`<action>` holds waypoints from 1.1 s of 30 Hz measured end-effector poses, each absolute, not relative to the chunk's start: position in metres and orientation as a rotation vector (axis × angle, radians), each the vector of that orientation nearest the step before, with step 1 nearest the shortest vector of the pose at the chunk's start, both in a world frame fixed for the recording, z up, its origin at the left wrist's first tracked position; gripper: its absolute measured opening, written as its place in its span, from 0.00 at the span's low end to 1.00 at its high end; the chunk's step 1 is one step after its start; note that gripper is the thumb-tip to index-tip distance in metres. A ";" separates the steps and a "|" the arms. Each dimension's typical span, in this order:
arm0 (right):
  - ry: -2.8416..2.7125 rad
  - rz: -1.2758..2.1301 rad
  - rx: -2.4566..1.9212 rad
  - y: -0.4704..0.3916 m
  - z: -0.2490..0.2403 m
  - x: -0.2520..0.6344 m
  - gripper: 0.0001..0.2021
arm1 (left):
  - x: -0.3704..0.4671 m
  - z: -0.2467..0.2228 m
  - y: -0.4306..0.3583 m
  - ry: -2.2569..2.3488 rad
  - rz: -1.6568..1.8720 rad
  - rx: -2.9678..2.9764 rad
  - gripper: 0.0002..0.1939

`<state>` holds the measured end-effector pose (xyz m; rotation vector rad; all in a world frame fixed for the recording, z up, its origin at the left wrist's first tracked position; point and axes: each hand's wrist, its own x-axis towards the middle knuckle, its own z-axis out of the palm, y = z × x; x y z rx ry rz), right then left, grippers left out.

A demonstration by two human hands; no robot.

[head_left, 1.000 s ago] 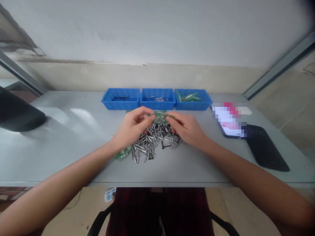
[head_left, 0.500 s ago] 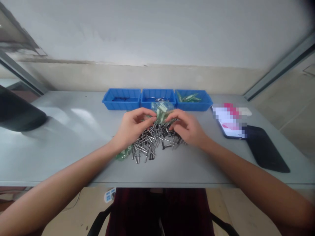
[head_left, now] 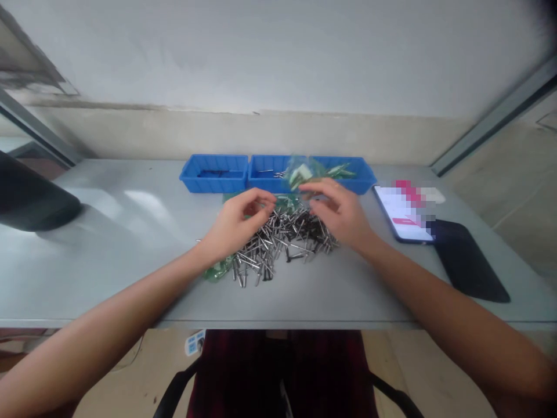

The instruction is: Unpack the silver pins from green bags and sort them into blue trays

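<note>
My right hand pinches a clear green plastic packet with pale pieces inside, lifted in front of the middle and right trays. My left hand hovers at the left side of the pile, fingers curved and apart from the thumb, with nothing visible between them. Below both hands lies a loose pile of silver blind rivets mixed with black screw-like pieces. Another green packet sits at the pile's lower left edge. More green plastic shows at the back of the pile, partly covered.
Three blue trays stand along the back: the left tray holds dark pieces, the middle tray silver rivets, the right tray green packets. A lit phone and a black flat object lie right; a dark cylinder is left.
The packet has moved from between both hands up and to the right in my right hand. My left hand has come off it and stays near the pile.
</note>
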<state>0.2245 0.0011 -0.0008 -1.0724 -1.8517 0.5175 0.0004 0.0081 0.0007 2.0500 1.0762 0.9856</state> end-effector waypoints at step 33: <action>-1.952 0.069 -1.216 0.019 -0.002 0.243 0.15 | -0.022 0.000 0.038 1.764 0.312 2.596 0.16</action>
